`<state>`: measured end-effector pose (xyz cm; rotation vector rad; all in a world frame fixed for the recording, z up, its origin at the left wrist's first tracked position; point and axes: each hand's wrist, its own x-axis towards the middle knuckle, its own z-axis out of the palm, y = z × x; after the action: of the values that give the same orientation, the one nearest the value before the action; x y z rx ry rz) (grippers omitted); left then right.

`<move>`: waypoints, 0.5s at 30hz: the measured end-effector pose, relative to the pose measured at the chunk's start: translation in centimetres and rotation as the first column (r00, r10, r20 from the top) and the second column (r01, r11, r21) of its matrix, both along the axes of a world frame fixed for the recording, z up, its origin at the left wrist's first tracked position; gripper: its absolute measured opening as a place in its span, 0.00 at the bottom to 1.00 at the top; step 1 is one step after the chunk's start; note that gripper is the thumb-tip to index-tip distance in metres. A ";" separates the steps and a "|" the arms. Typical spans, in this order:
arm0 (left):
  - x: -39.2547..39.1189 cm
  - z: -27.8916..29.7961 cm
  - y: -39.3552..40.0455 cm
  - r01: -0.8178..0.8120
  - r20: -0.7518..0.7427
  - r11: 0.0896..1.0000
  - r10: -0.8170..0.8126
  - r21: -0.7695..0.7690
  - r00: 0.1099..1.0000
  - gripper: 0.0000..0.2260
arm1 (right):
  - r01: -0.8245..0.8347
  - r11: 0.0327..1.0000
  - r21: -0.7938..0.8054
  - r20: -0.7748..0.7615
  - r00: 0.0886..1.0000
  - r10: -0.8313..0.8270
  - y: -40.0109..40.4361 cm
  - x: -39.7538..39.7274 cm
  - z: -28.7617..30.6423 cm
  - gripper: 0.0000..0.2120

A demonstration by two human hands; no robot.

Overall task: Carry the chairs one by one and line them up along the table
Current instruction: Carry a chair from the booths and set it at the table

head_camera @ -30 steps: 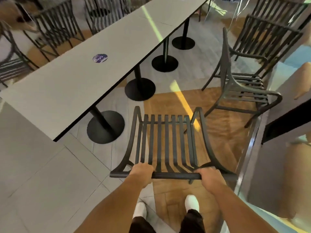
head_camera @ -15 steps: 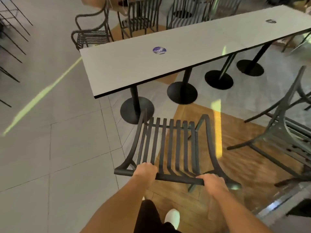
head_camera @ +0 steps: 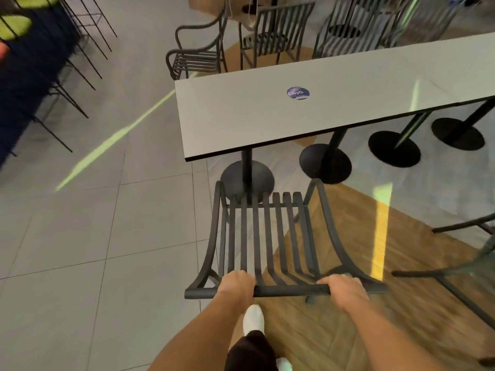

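chair (head_camera: 270, 236): rigid slatted metal, likely hefty (bulky, not fragile) | left hand (head_camera: 235, 286), right hand (head_camera: 341, 289) both clasp top rail | table (head_camera: 321, 108) just ahead

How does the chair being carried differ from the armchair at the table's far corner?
The carried chair is gripped at its top rail by the left hand and right hand; the far armchair stands untouched. The carried chair is on the table's near side, the far armchair beyond it. Both are dark and slatted.
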<state>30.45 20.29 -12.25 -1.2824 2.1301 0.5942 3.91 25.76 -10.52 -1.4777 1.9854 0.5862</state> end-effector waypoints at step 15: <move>-1.1 -0.7 -6.9 -0.152 -0.069 0.988 0.150 -0.015 0.986 0.12 | -0.189 0.982 -0.012 -0.053 0.981 0.188 -10.1 -1.5 0.3 0.29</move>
<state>29.35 13.41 -12.93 -1.4638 2.1103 0.6893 2.39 15.64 -10.23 -1.6895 1.9054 0.6947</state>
